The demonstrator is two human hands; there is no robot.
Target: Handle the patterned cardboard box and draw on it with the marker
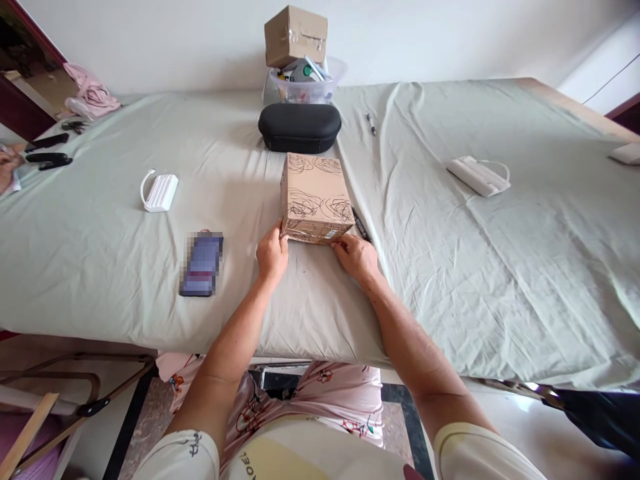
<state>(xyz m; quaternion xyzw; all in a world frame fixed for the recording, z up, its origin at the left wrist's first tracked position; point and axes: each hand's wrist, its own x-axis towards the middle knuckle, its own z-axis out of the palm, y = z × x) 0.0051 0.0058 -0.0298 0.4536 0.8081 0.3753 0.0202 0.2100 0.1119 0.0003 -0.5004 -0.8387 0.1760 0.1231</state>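
A small cardboard box [315, 190] with black scribbles at its top corners sits on the cloth-covered table in front of me. My left hand [273, 255] grips its near left corner, the thumb along the front face. At the near right corner, my right hand [358, 259] has its fingers curled against the lower front edge, by a small pale print. A black marker [361, 225] lies along the box's right side, just beyond my right hand and partly hidden. Behind the box stands a closed black hard case [300, 127].
A plastic basin [330, 85] of odds and ends, with another carton [307, 37] on top, stands by the wall. Left lie a phone [203, 263] and a white power bank [161, 193]; right, another white power bank [480, 176] and a pen [371, 125].
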